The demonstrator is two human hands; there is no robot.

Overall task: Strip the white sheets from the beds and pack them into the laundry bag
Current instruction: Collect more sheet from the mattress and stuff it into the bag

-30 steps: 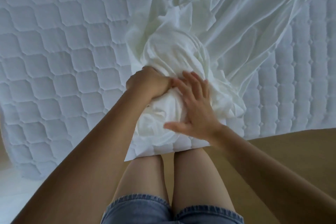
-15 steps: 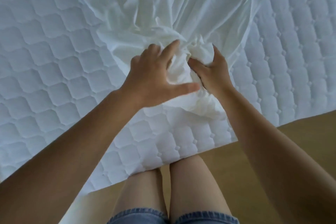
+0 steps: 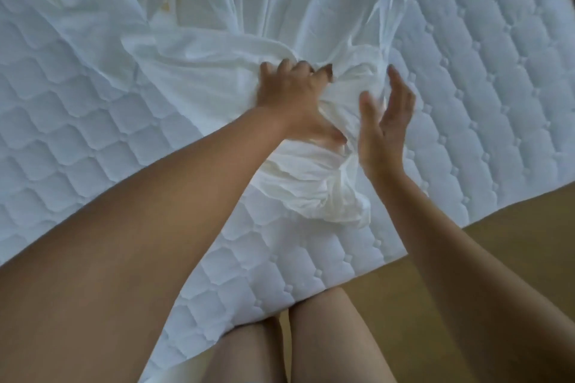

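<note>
Gripping the white sheet [image 3: 280, 9], the left hand [image 3: 292, 96] curls its fingers into a fold. The right hand [image 3: 385, 124] is released, fingers straight, just beside the bunch. The sheet lies crumpled on the quilted mattress [image 3: 77, 109], near its edge by the wooden floor [image 3: 497, 258].

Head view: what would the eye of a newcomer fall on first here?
First, the crumpled white fabric sheet, bunched in the middle of the picture. The left hand grips its folds, while the right hand stands open beside the bunch. Around them lies the bare white quilted mattress.
</note>
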